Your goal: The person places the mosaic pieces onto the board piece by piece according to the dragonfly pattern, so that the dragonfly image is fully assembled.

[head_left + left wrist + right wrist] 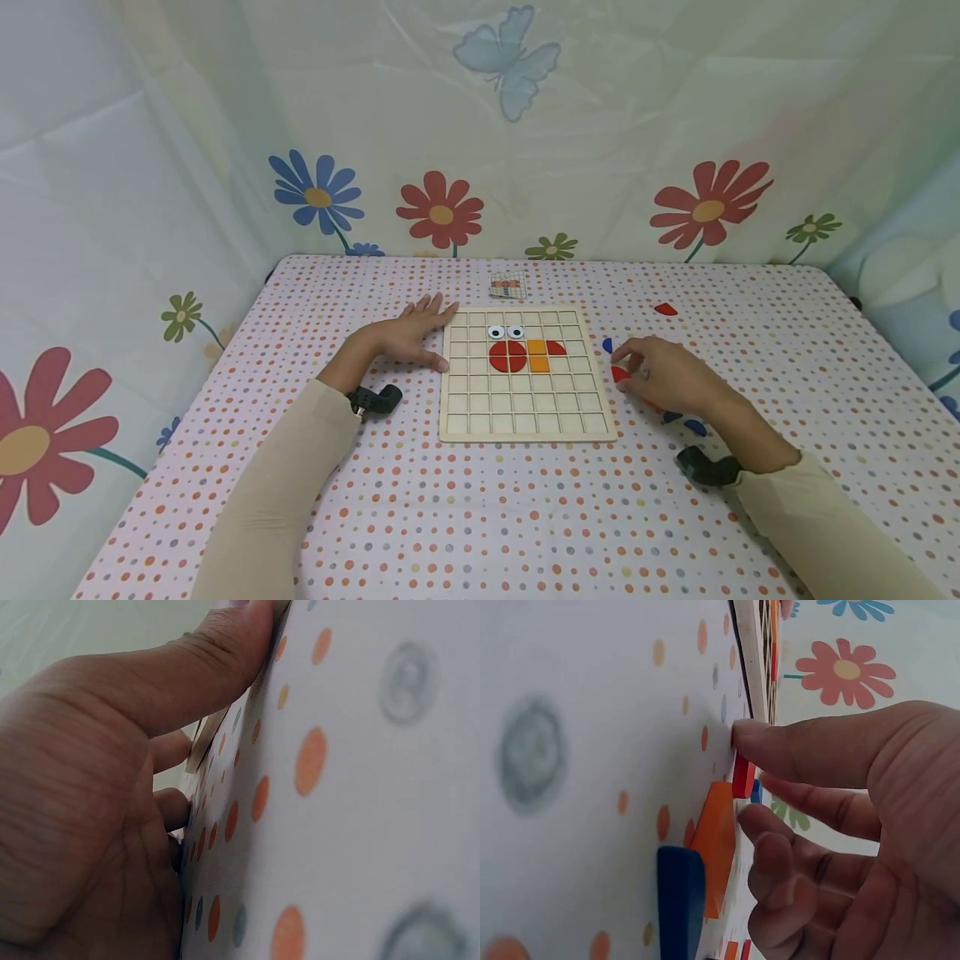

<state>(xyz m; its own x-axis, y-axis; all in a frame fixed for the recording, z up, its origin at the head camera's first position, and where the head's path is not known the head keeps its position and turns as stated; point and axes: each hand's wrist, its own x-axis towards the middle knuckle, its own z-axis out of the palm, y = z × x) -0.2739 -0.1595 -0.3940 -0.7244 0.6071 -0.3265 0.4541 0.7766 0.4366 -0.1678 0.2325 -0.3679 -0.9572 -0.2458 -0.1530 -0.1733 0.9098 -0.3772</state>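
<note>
A square wooden grid board [480, 404] lies on the table. On it sit two eye pieces [506, 332], a red circle [507, 357] made of quarter pieces, two orange squares [538, 357] and a red quarter-circle [556, 347]. My left hand [414, 333] rests at the board's left edge, fingers spread, thumb and a fingertip on the frame. Right of the board, my right hand [663, 373] has its thumb and index finger on a red quarter-circle piece [744, 774], pinching it close to the table. Its other fingers are curled beneath the palm.
A small picture card [508, 285] lies behind the board. Another red piece [666, 309] is at the back right. A blue piece [607, 344] lies by the right fingertips; an orange piece [715, 847] and blue pieces [694, 427] lie under and near the right hand.
</note>
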